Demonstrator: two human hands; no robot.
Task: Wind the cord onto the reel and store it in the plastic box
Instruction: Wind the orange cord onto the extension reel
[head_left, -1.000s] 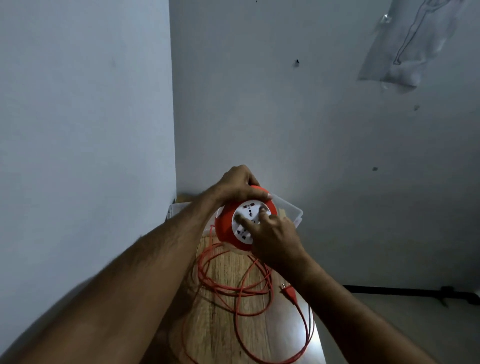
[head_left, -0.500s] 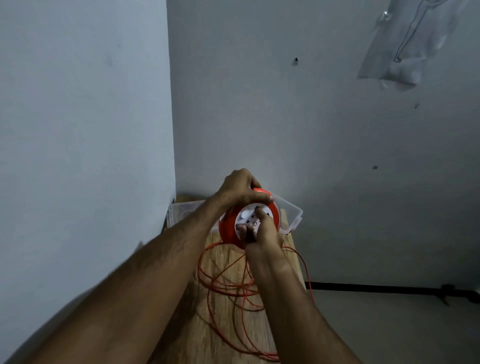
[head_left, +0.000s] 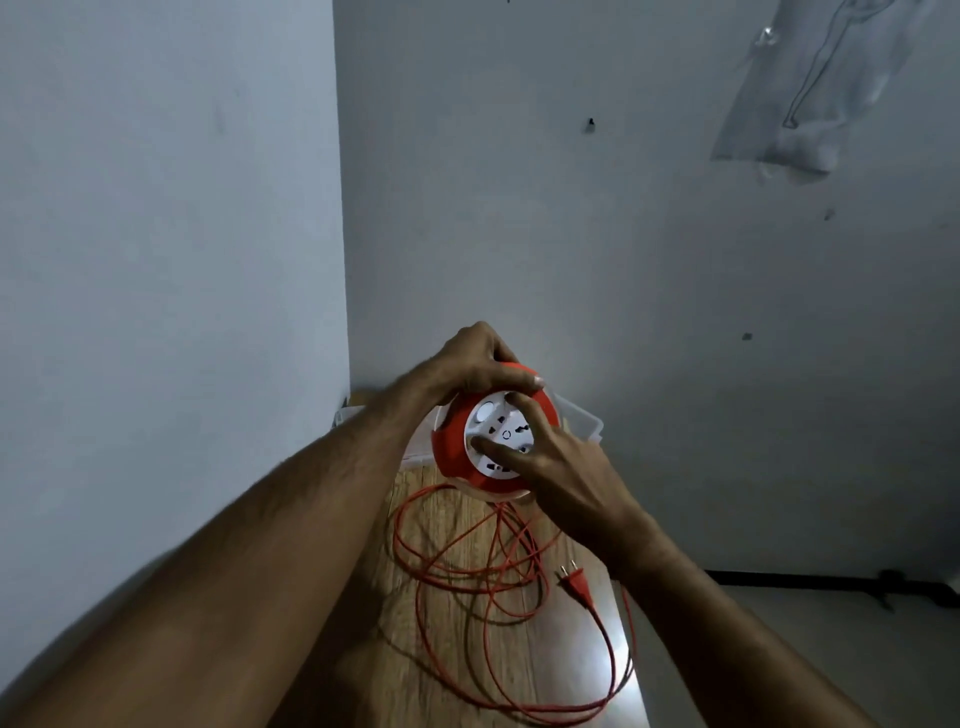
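Note:
An orange cord reel (head_left: 451, 451) with a white socket face is held up above the wooden table (head_left: 415, 675). My left hand (head_left: 470, 366) grips its top rim. My right hand (head_left: 558, 467) lies on the white face, with fingertips pressed into it. Loose orange cord (head_left: 467, 582) lies in several loops on the table below the reel. Its plug (head_left: 575, 584) rests on the table near my right forearm. A clear plastic box (head_left: 584, 423) stands behind the reel against the wall, mostly hidden by my hands.
The narrow table sits in a corner, with a wall (head_left: 156, 260) close on the left and another behind. Its right edge drops to the floor, where a black strip (head_left: 831, 584) runs along the wall's foot. A clear plastic bag (head_left: 810, 104) hangs at the upper right.
My right hand has turned on the reel's white face, swinging from below it to its right side. The cord loops have shifted and the plug has come back into sight.

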